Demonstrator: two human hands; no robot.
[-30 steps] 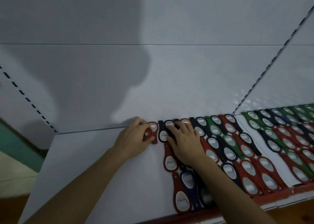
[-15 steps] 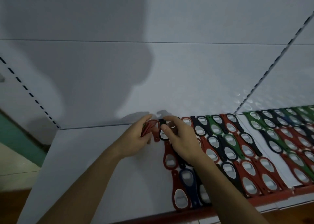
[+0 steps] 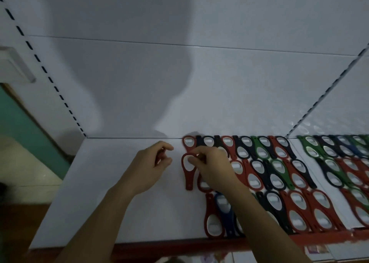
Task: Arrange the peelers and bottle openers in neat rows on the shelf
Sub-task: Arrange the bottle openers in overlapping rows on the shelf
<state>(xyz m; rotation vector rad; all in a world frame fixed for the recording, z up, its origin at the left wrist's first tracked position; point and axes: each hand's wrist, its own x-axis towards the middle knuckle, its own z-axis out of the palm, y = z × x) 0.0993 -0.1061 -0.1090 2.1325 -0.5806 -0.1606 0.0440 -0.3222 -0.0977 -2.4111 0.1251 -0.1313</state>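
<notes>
**Shelf** [image 3: 119,193]: white, flat, one bay set between two slotted uprights [image 3: 50,79]. Stock confined to the right half.

**Contents:** bottle openers [image 3: 295,203] in red, black, green and blue. Laid flat and overlapping in three rows from back panel [image 3: 239,83] to front edge [image 3: 179,246], metal ovals facing up.

**Item in hand:** red bottle opener [image 3: 188,180], at the left end of the middle row. Ring end toward the back panel, tail toward the front edge, just beside another red one. Whether lying on the shelf or lifted off it cannot be told.

**Right hand** [image 3: 213,169]: grip clamped on the ring end of the red bottle opener, thumb across its oval. Covers part of the middle row.

**Left hand** [image 3: 151,167]: above the shelf just left of the red bottle opener, apart from it. Fingers curled, thumb near forefinger. State of grip cannot be told (a dark reddish sliver between the fingers, too dim to identify).

**Surface and room:** back panel white, crossed by a large shadow [image 3: 139,63]. Front edge red. More openers of the same kind in the next bay to the right. Teal wall [image 3: 24,133] at far left, beyond the upright. Lighting dim throughout.
</notes>
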